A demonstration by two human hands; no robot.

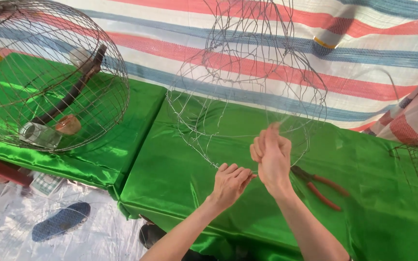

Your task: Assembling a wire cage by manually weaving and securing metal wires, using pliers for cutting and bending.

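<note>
Both hands work low on the wire mesh frame [247, 82] above the green table [180, 174]; left hand [232, 182] pinches a strand, right hand [272, 154] fists round another; light, springy, snaggy stuff, best held at twisted joints.

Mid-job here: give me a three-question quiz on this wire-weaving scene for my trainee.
1. True or false: the pliers lie on the green cloth, in neither hand.
2. What do the left hand and right hand grip? A) wire mesh frame B) sandal C) domed cage
3. Fill in: the pliers' handles are ____.

Key: 1 true; 2 A; 3 red.
</note>
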